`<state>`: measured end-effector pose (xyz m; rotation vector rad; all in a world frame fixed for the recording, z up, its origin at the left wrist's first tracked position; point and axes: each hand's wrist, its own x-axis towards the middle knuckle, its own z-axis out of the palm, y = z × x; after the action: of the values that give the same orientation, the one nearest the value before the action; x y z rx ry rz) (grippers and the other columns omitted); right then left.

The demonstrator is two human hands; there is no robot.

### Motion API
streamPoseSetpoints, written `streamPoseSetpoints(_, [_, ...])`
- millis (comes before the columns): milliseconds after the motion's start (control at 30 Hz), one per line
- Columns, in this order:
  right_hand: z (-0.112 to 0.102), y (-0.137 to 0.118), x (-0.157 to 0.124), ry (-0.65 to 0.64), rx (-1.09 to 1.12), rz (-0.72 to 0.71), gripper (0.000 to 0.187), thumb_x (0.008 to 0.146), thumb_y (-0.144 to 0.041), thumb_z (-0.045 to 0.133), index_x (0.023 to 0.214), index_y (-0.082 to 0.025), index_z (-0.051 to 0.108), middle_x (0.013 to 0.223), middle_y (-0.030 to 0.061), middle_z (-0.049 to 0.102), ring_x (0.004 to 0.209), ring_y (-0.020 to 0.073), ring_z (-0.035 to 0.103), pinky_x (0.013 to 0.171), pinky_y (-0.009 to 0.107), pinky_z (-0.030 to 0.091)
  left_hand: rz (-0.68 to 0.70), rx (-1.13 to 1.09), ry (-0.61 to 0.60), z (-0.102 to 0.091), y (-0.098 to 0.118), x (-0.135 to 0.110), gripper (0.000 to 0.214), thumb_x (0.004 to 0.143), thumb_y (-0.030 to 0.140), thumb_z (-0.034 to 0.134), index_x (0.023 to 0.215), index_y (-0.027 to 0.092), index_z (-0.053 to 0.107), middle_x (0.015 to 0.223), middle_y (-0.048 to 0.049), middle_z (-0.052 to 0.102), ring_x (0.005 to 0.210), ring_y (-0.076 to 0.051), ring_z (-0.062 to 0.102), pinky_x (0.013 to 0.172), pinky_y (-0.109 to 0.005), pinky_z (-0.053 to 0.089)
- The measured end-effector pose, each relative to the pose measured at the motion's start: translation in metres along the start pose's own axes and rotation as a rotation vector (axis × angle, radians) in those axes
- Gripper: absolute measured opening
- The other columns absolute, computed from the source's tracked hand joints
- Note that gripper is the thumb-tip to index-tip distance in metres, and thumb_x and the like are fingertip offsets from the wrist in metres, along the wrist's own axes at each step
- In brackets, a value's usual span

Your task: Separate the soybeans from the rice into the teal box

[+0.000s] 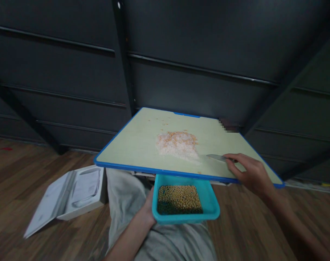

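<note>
A small table (126,152) with a pale top and blue rim stands over my lap. On it lies a heap of white grains mixed with yellow beans (178,143). My right hand (248,174) rests on the table's right side, fingers closed on a metal spoon or knife (218,157) whose tip points at the heap. My left hand (148,210) holds a turquoise tray (208,206) of yellow beans (179,198) just under the table's front edge; its fingers are mostly hidden behind the tray.
An open white box (69,197) lies on the wooden floor to my left. A dark panelled wall with metal struts (123,54) rises behind the table. A few stray beans (163,123) lie near the table's far edge.
</note>
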<state>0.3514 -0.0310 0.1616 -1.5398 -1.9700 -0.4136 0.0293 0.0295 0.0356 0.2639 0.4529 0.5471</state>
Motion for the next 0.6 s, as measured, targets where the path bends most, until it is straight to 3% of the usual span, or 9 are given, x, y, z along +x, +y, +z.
streamPoseSetpoints(267, [-0.010,-0.039,-0.012,-0.053,0.089,-0.017,0.019,0.109,-0.023,0.061,0.115,-0.024,0.079,0.101,0.0080,0.087,0.087,0.0282,0.084,0.078,0.044,0.066,-0.099,-0.084,-0.034,0.022,-0.009,0.008,0.043,0.082,0.038,0.081,0.120,0.018,0.086,0.107,-0.0140,0.091,0.110,-0.042,0.084,0.107,-0.054,0.063])
streamPoseSetpoints(600, [-0.007,-0.055,-0.025,-0.091,0.172,-0.122,0.033,0.105,-0.012,0.065,0.132,-0.029,0.073,0.113,0.0058,0.087,0.096,0.0266,0.083,0.085,0.046,0.065,-0.116,-0.132,-0.019,0.003,-0.009,0.008,0.042,0.094,0.041,0.071,0.124,0.014,0.083,0.103,-0.0139,0.090,0.105,-0.037,0.085,0.105,-0.051,0.064])
